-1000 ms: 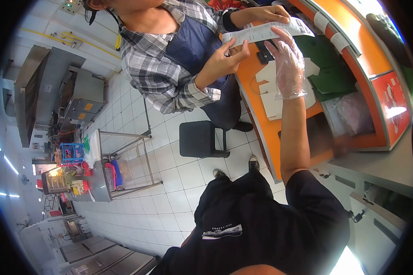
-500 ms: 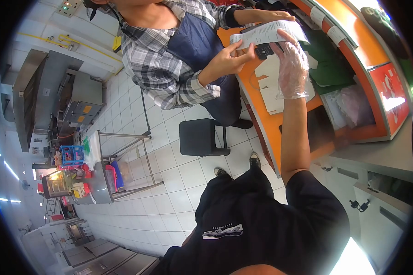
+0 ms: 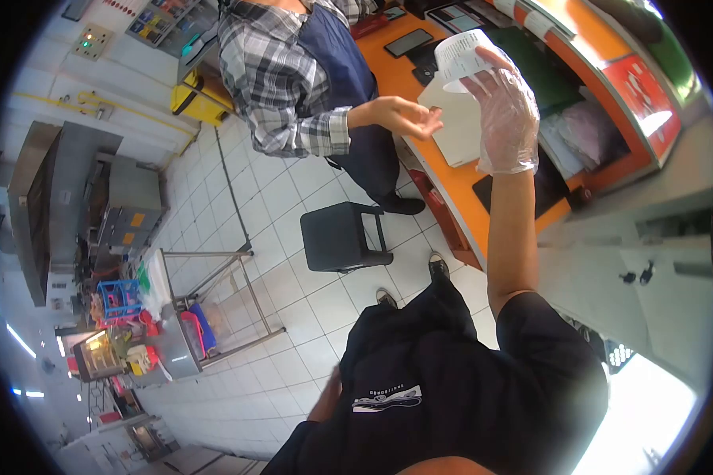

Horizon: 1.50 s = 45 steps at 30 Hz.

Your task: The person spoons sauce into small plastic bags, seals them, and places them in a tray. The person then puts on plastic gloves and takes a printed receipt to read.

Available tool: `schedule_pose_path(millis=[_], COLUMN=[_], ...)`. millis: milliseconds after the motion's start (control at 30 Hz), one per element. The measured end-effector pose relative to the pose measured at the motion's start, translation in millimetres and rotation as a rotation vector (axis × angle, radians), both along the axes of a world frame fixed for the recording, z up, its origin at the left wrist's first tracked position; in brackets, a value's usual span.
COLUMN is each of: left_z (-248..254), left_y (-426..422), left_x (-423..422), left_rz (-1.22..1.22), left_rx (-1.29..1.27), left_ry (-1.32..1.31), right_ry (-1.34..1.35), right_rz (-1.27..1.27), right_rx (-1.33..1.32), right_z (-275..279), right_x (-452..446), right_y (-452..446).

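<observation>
My right hand point(image 3: 509, 119), in a clear plastic glove, reaches out over the orange counter point(image 3: 471, 226). Its fingers are closed on a printed paper receipt point(image 3: 461, 57), which curls upward from the fingertips. Just left of it, a co-worker's hand point(image 3: 408, 117) is held out with fingers loosely spread and nothing in it. Below the receipt lies a pale, flat, box-like thing point(image 3: 455, 131) on the counter. Of my left arm only a strip of skin point(image 3: 327, 400) shows beside my black shirt; the left hand itself is hidden.
A co-worker in a plaid shirt point(image 3: 261, 79) and dark apron stands across from me. A black stool point(image 3: 337, 237) is on the tiled floor between us. A phone point(image 3: 408, 42) lies on the counter. A metal-legged table point(image 3: 178, 344) with baskets stands at left.
The co-worker's hands have let go of the receipt and drawn back. My right hand now holds it alone, and the paper has curled. The view has shifted slightly.
</observation>
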<state>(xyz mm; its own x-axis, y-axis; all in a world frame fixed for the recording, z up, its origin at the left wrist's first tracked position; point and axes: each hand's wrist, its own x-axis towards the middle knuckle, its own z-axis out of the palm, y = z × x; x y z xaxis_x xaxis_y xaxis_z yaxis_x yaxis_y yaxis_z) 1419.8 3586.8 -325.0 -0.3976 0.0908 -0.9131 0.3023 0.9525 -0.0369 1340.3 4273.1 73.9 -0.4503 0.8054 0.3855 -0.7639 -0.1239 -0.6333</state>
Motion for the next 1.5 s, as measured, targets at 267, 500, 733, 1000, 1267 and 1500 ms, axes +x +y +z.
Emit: schedule_pose_path(millis=[267, 500, 733, 1000, 1267, 1500], left_z=[183.0, 421.5, 426.1, 405.2, 421.8, 409.2], left_y=[149.8, 207.9, 88.0, -50.1, -189.3, -310.8], left_x=[-221.5, -102.0, -29.4, 61.8, 144.0, 155.8], left_rz=[0.095, -0.227, -0.303, -0.257, -0.341, -0.467], left_rx=[1.164, 2.096, 2.108, 1.982, 1.873, 1.827], left_ry=[0.648, 0.376, -0.147, -0.378, -0.668, -0.947], right_ry=[-0.107, -0.363, -0.492, -0.485, -0.588, -0.601], right_rz=[-0.073, -0.043, -0.255, -0.354, -0.575, -0.872], right_rx=[0.175, 0.318, 0.517, 0.572, 0.521, 0.491], right_z=[35.5, 62.7, 79.6, 62.2, 77.5, 74.6], right_x=[94.1, 149.0, 222.6, 308.5, 390.9, 410.4], right_y=[-170.9, -354.2, -490.4, -633.0, -801.0, -959.8])
